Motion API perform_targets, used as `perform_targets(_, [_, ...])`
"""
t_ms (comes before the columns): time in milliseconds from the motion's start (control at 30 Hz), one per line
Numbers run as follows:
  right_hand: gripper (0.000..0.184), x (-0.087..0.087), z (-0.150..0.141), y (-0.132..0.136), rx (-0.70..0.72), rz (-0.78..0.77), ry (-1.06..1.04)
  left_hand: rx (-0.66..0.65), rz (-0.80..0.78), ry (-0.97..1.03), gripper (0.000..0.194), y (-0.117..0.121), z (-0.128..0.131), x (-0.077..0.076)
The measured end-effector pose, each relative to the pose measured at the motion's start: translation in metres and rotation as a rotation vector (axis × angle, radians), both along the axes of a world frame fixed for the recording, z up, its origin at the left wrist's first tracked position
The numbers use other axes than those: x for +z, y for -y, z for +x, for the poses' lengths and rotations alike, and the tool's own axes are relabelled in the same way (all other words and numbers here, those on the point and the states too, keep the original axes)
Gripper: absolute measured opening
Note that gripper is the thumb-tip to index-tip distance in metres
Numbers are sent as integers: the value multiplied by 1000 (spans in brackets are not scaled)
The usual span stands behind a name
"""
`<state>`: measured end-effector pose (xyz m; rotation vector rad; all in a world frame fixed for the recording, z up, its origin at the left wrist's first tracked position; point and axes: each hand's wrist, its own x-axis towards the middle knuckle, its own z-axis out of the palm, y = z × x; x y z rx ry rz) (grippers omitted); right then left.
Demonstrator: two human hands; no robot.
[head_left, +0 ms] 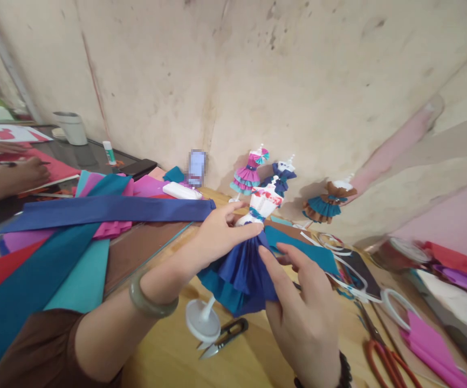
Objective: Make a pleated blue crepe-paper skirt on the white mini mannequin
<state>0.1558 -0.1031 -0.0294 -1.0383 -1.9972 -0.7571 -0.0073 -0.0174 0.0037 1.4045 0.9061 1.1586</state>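
A small white dress form stands tilted above the middle of the counter, its pleated blue-and-teal skirt flaring below the waist. The left hand grips the form at the waist, thumb laid across the skirt's top edge and fingers behind, which seems to hold pleats and body together. The right hand meets the skirt's right side, digits curved and parted, apparently arranging the folds; whether it pinches any cloth, I cannot tell. The round base tips toward the wearer, probably because the form is held by its waist; whether it touches the counter is unclear. Just beside it lie the thread snips, handy for trimming. Orange-handled scissors lie off to the right, a long blue strip to the left. Dressed forms stand by the wall, perhaps parked clear of the work.
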Motion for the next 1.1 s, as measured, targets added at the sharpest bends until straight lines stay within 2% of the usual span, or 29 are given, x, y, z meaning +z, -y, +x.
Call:
perform_targets(100, [40, -1, 1, -1, -19, 1, 26, 19, 15, -53, 71, 0, 0, 0])
perform_targets(300, [32, 2, -1, 2, 63, 49, 38, 72, 83, -43, 71, -6, -4, -4])
perform_targets(500, [33, -3, 0, 4, 125, 88, 21, 197, -29, -12, 67, -9, -6, 0])
perform_targets(667, [26, -5, -1, 0, 166, 108, 11, 156, -101, 94, 58, -8, -7, 6])
perform_targets(867, [16, -3, -6, -2, 127, 98, -84, 160, -121, 85, 65, -6, -5, 4])
perform_targets(1100, [21, -2, -7, 0, 146, 116, -73, 161, -117, 72, 65, -6, -4, 4])
